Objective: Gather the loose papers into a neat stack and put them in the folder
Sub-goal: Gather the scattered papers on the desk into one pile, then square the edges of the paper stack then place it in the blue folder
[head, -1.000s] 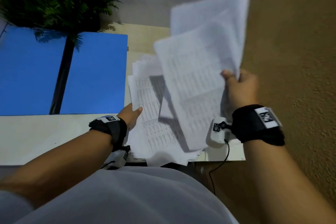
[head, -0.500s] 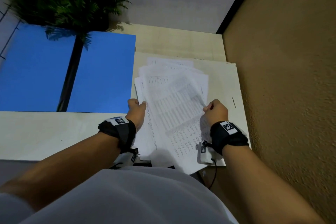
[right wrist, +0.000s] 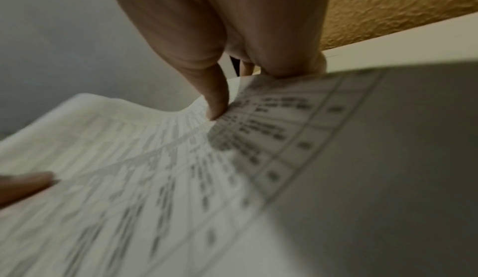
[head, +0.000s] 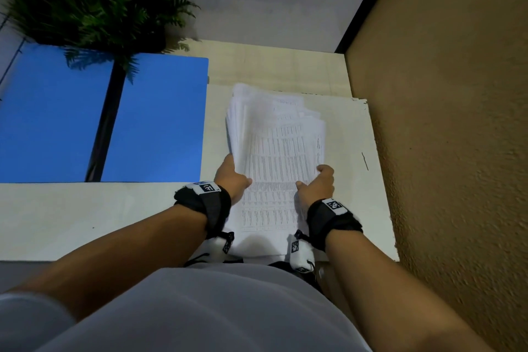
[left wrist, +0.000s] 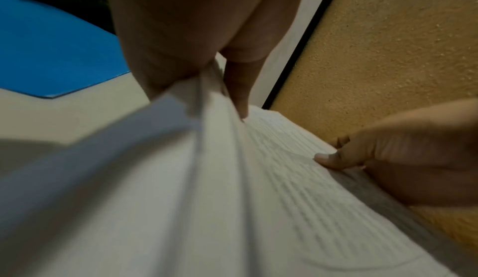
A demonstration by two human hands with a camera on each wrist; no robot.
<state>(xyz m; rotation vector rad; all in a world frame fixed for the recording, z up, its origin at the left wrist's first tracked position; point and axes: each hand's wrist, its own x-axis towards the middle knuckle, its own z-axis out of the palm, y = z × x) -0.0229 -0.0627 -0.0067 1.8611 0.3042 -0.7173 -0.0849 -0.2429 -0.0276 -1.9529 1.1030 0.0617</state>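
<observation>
Both hands squaring the papers at centre frame

The left hand and right hand each curl round a side edge of the papers, thumbs on top; the open blue folder lies at left on the table.

White table, tan textured wall, fern

I count one stack of papers, too many sheets to number, one blue folder lying open, one plant, one table, and two hands: left hand, right hand.
</observation>
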